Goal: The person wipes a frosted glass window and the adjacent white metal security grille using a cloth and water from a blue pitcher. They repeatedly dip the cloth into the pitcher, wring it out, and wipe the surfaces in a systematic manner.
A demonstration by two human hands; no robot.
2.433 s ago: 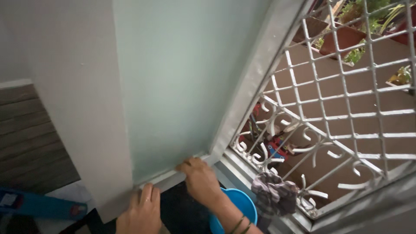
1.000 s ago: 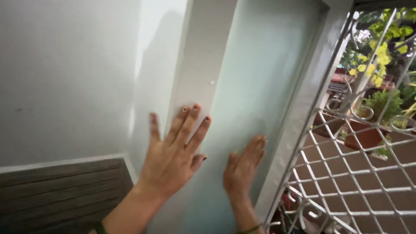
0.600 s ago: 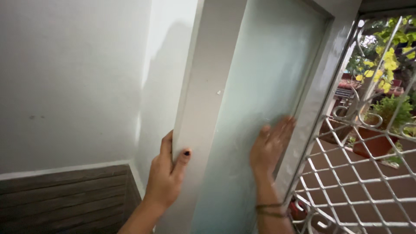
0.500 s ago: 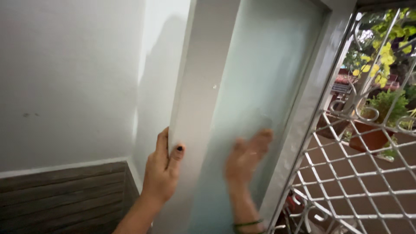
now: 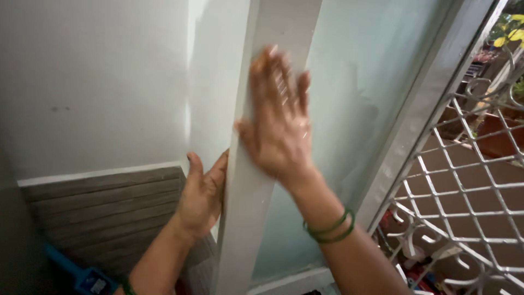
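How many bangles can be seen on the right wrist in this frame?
2, as far as the blur allows: two thin green bangles sit side by side on the right wrist, below the right hand pressed flat on the window frame. More could be hidden behind the wrist.

A plain white wall fills the upper left of the frame, lit by soft, even daylight. Below it, at lower left, runs a band of grey, wood-look ribbed panelling topped by a thin white ledge. Along the right side of the frame stands a white metal window grille with a diamond lattice and curled scrollwork. Through its bars show brown surfaces, terracotta plant pots and, at upper right, yellow-green leaves.
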